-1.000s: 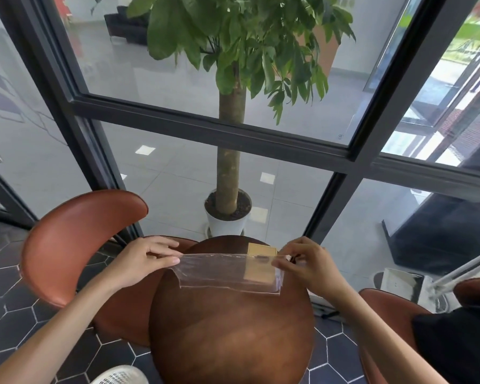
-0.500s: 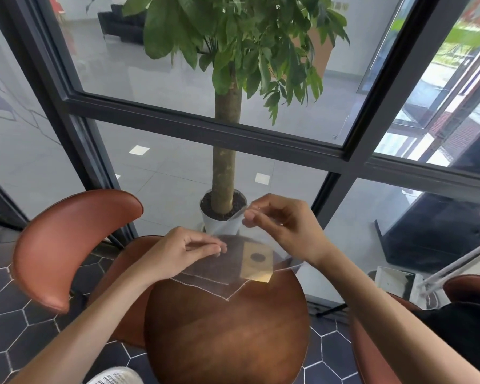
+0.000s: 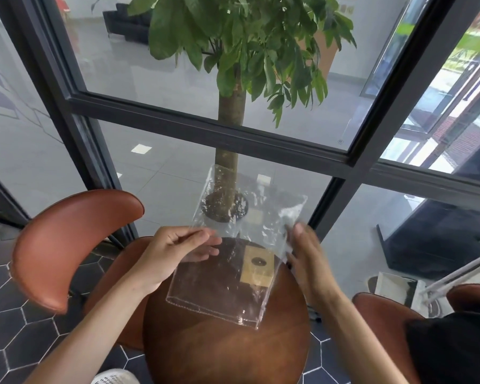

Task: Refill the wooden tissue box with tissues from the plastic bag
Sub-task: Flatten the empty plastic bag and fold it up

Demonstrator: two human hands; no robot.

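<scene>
A clear plastic bag (image 3: 233,273) hangs tilted above the far half of the round wooden table (image 3: 227,350). It looks flat and see-through; I see no tissues in it. My left hand (image 3: 178,249) pinches its left edge. My right hand (image 3: 306,256), blurred by motion, grips the right edge with fingers behind the film. Through the bag shows the wooden tissue box (image 3: 257,266), a small light-wood square with a dark round hole, resting on the table's far side.
Brown leather chairs stand left (image 3: 72,239) and right (image 3: 385,311) of the table. A glass wall with dark frames (image 3: 233,134) is close behind, with a potted tree (image 3: 227,162) beyond it. A white object (image 3: 114,378) sits at the bottom edge.
The bag was stretched low and flat between both hands; now it is raised and turned nearly upright. My right hand swung up, then came down to the bag's right edge.
</scene>
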